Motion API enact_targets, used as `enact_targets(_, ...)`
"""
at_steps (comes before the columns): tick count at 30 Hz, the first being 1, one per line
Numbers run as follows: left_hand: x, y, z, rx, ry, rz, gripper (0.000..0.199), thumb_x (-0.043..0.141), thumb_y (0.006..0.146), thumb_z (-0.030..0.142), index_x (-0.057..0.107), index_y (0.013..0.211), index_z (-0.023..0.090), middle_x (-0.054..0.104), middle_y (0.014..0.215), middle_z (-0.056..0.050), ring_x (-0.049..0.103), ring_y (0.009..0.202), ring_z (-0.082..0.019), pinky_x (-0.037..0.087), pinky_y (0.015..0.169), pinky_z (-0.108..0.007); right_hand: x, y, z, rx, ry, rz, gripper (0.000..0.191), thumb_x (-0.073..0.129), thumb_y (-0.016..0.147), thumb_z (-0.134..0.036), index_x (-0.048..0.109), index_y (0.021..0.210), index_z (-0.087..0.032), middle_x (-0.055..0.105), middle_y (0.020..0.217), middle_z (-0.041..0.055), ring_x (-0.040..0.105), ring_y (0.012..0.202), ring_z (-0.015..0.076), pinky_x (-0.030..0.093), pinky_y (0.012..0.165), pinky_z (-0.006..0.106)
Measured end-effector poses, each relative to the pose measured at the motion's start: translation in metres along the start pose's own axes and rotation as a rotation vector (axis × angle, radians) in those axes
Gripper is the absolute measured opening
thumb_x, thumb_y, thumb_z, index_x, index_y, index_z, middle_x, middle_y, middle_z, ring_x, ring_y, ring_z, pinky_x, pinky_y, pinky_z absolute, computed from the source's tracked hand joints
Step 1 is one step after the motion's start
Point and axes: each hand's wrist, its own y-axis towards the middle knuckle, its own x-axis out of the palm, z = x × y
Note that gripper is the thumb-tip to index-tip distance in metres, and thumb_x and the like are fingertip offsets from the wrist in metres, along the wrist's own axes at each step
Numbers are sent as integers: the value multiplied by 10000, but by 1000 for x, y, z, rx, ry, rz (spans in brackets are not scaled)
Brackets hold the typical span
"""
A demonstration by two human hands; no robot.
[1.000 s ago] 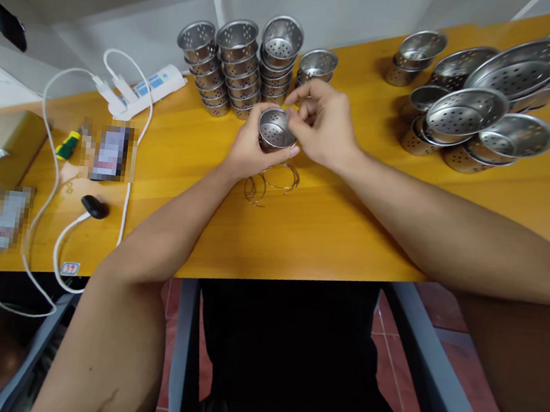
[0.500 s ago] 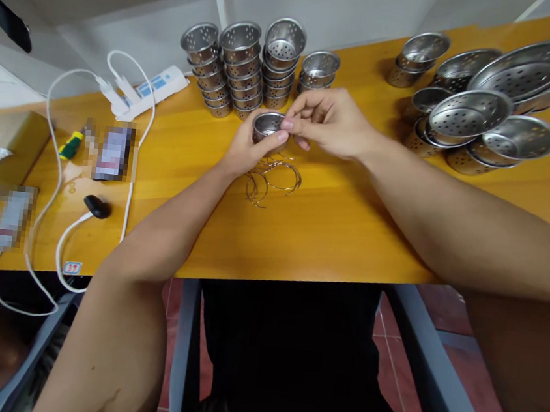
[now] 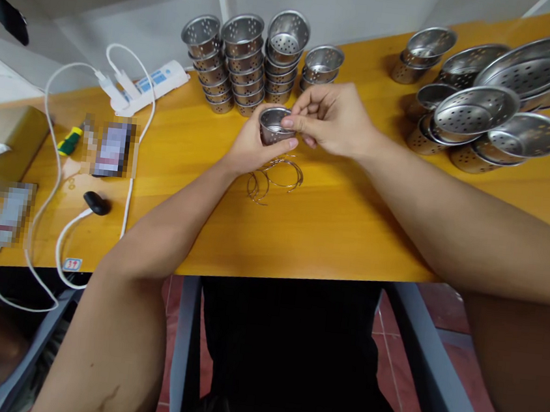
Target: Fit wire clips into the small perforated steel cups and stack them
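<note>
My left hand [image 3: 252, 146] wraps around a small perforated metal cup [image 3: 275, 136], its thumb along the near side and the cup's mouth facing up. At the cup's right rim, my right hand [image 3: 332, 119] has thumb and fingertips pinched together. Whatever may be between those fingertips is too small to make out. Several thin wire rings [image 3: 284, 185] lie loosely on the table just below the cup. Behind my hands rise stacks of similar perforated cups [image 3: 242, 48], with a shorter stack [image 3: 322, 67] to their right.
Larger perforated bowls and cups [image 3: 476, 116] crowd the table's right side. To the left are a white power strip [image 3: 152, 88] with cables, a pixelated phone [image 3: 112, 149], a green-and-yellow screwdriver [image 3: 70, 141], a black plug-like object [image 3: 97, 203] and a cardboard box [image 3: 20, 146].
The cup and my left hand have shifted slightly right, and more of the cup's side shows. My right hand stays pinched at its rim. The view has shifted a little.
</note>
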Motion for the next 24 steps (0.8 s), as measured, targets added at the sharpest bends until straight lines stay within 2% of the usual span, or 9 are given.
enact_targets(5, -1, 0, -2, 22, 19, -16, 952, 844, 1002, 890, 499, 1669, 305, 708, 1554, -98, 725, 1538, -326, 512, 1441, -586, 2, -1, -5, -24, -28, 5, 801, 1072, 766, -995, 733, 897, -281, 608, 596, -55, 499, 533, 149, 383, 465, 332)
enact_targets(8, -2, 0, -1, 27, 53, -10, 960, 831, 1003, 903, 495, 1675, 305, 709, 1542, -92, 712, 1553, -330, 474, 1469, -601, 2, -2, -6, -27, -42, 3, 772, 1086, 780, -968, 738, 888, -287, 616, 603, -54, 492, 536, 151, 384, 479, 339)
enact_targets(11, -3, 0, -1, 34, 66, -4, 953, 833, 994, 913, 509, 1650, 302, 714, 1521, -85, 735, 1514, -321, 491, 1456, -600, 0, -2, -5, -12, -49, 1, 706, 1113, 809, -901, 751, 901, -302, 626, 617, -46, 484, 559, 166, 416, 504, 353)
enact_targets(14, -1, 0, -1, 27, 66, 6, 944, 835, 1000, 902, 495, 1648, 305, 708, 1536, -95, 737, 1514, -319, 523, 1435, -592, 0, -1, 0, -19, -56, 12, 672, 1139, 803, -858, 760, 928, -318, 667, 675, -24, 565, 633, 206, 494, 546, 376)
enact_targets(19, 1, -1, -3, -5, 50, 83, 943, 855, 998, 877, 463, 1653, 324, 703, 1550, -115, 766, 1449, -298, 596, 1380, -571, 1, 0, 9, -115, -176, 156, 729, 1183, 723, -835, 778, 1094, -355, 798, 988, 21, 708, 831, 278, 634, 678, 443)
enact_targets(21, 1, 0, -6, -18, 50, 113, 941, 843, 1012, 867, 442, 1676, 335, 697, 1561, -119, 766, 1450, -295, 604, 1369, -562, 2, -2, 8, -155, -272, 207, 683, 1140, 771, -860, 798, 1102, -369, 807, 1152, 52, 732, 873, 305, 675, 746, 501)
enact_targets(24, 0, 1, -9, -27, 57, 143, 976, 868, 1005, 846, 419, 1710, 343, 691, 1584, -124, 763, 1469, -305, 605, 1369, -560, 2, -7, 3, -175, -398, 200, 573, 1004, 899, -916, 834, 1063, -395, 791, 1302, 88, 770, 1036, 379, 721, 914, 596)
